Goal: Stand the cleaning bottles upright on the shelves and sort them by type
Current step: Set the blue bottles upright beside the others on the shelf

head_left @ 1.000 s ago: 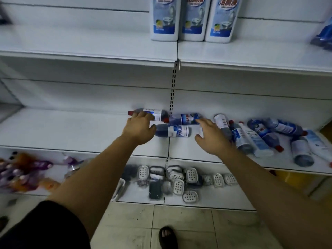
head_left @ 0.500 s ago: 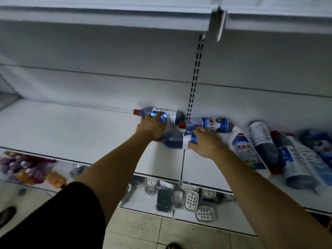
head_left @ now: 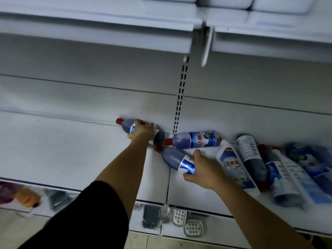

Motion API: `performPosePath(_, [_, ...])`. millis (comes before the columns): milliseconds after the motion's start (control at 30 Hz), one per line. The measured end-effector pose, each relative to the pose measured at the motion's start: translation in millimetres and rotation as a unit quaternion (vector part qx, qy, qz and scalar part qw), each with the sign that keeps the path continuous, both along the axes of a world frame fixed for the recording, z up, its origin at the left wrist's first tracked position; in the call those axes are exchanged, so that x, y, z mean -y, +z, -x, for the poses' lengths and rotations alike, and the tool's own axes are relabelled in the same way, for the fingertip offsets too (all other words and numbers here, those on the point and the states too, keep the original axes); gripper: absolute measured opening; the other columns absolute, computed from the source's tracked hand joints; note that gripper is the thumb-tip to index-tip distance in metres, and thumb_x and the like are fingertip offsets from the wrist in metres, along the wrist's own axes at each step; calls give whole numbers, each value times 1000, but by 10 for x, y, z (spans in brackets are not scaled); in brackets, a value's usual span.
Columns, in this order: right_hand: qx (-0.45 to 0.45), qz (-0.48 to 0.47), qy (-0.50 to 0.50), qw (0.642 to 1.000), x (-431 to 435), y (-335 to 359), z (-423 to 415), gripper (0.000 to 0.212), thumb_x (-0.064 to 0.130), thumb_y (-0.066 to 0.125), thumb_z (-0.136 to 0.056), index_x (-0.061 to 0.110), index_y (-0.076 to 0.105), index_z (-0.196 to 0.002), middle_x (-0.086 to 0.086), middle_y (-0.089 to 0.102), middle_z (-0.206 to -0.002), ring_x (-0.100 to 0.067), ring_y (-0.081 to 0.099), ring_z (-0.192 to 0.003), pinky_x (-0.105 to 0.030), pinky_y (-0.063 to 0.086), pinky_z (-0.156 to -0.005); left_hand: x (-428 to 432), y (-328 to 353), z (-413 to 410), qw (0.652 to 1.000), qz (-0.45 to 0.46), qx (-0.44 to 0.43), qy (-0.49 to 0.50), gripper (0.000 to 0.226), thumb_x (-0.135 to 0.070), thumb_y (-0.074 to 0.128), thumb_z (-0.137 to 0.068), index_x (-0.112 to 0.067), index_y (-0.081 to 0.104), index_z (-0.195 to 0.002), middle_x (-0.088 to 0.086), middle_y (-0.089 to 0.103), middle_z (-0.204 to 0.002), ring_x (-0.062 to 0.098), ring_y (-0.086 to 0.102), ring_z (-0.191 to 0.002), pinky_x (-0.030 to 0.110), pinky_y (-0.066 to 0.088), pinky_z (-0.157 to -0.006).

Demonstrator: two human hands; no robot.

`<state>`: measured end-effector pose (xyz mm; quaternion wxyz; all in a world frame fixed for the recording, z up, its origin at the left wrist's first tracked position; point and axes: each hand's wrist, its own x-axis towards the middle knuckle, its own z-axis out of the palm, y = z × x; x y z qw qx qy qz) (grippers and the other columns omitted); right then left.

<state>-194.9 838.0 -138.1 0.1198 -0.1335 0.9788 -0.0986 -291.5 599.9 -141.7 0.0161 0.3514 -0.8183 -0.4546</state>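
Three dark-blue bottles with red caps lie on the white middle shelf [head_left: 62,155]. My left hand [head_left: 142,131] grips the rear-left bottle [head_left: 126,125] around its middle, cap pointing left. My right hand [head_left: 203,170] grips the front bottle [head_left: 173,158] at its labelled body, cap pointing up-left. A third blue bottle [head_left: 195,140] lies untouched against the back wall between them. To the right, a white bottle [head_left: 231,163] and several more blue and white bottles [head_left: 285,175] lie tipped over in a pile.
The upper shelf [head_left: 107,24] overhangs close above, with white bottle bases [head_left: 278,4] on it. The lower shelf holds soap dishes [head_left: 193,227] and colourful items [head_left: 19,194] at the left. Tiled floor lies below.
Both hands have closed around their bottles. The front bottle has swung, its cap now pointing up-left. The rear-left bottle has shifted a little. The camera has moved closer and tilted up.
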Motion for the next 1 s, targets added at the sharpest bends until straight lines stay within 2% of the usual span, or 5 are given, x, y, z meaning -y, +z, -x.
performPosePath(200, [37,187,-163,968,-180,-23,-155,49,51,70,-80,18,46,-108,-6,58,-99,-18,61,-82,-31,50,-69,34,27,-297,998,-56,-18,3,55,-42,61,-91,-36,38,-141,20,43,-137,37,48,-101,46,52,-89])
performPosePath(367, [141,414,-267,859,-69,209,-290,32,32,65,-91,12,57,-114,-4,67,-87,-17,66,-72,-22,52,-53,21,78,-812,980,-195,-45,24,103,-29,74,-82,-28,2,-157,13,53,-120,36,62,-105,50,56,-91])
performPosePath(500, [173,465,-291,818,59,297,-485,43,41,67,-86,16,54,-119,-10,71,-98,-28,71,-85,-48,60,-77,-79,298,-1209,952,-299,-61,-14,54,-20,74,-82,4,55,-126,17,68,-102,30,68,-84,38,58,-75])
performPosePath(833, [143,556,-281,769,350,858,-1304,42,36,71,-84,16,51,-115,-13,70,-105,-30,72,-86,-55,58,-82,-443,1128,-2253,922,-342,-99,-151,68,-36,73,-70,-9,48,-127,19,68,-114,31,73,-93,45,61,-78])
performPosePath(1000, [91,574,-224,782,343,1190,-1721,59,32,86,-63,25,51,-110,-6,70,-105,-26,71,-91,-50,58,-84,-471,1318,-2690,916,-324,-140,-189,36,-19,67,-85,-15,54,-118,16,69,-112,28,72,-93,43,61,-81])
